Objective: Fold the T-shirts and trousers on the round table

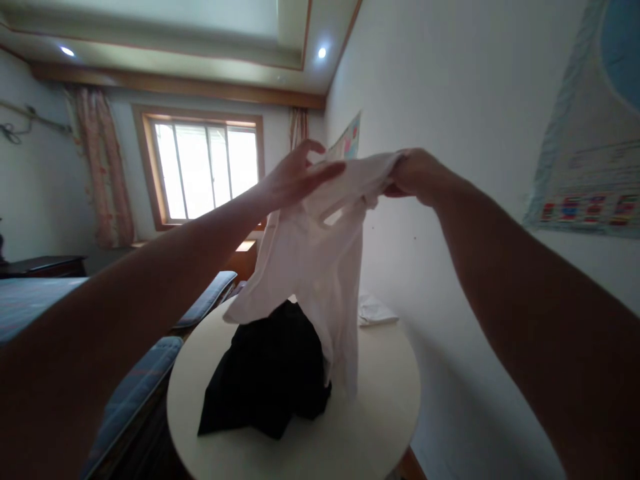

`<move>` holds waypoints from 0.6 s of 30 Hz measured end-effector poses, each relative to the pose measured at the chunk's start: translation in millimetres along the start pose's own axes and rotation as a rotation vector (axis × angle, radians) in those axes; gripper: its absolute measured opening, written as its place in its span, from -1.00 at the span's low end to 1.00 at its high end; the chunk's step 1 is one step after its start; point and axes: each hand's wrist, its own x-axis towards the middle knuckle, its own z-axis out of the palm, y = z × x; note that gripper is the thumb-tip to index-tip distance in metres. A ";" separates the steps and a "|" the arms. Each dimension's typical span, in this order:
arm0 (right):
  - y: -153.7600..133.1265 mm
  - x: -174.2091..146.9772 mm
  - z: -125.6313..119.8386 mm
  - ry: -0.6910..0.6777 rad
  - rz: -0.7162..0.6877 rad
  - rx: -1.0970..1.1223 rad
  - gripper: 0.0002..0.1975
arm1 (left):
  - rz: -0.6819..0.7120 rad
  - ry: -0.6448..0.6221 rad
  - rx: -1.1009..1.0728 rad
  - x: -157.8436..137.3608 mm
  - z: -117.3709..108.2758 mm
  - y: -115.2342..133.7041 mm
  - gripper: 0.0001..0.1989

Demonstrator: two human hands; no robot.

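Observation:
A white garment [295,250], which looks like a shirt, hangs in the air from both of my hands above a round white table [385,400]. My right hand [415,175] is closed around its upper right edge. On the other side, my left hand [303,175] bears the upper left part, with thumb and forefinger apart and the other fingers partly hidden by cloth. The lower part of the shirt drapes in loose folds over and beside a crumpled black cloth [273,373] on the table. Farther back on the tabletop lies a folded white cloth [376,312], partly covered by the hanging shirt.
A white wall [465,280] with a poster [590,153] runs close along the right. Chairs with blue cushions [145,373] stand left of the table, and a bed [35,300] lies beyond them. A window [207,170] is in the far wall.

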 end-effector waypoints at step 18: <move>-5.0 -23.1 63.7 -0.291 0.099 -0.155 -0.66 | -0.229 0.319 -0.338 45.0 -31.7 -69.5 -0.91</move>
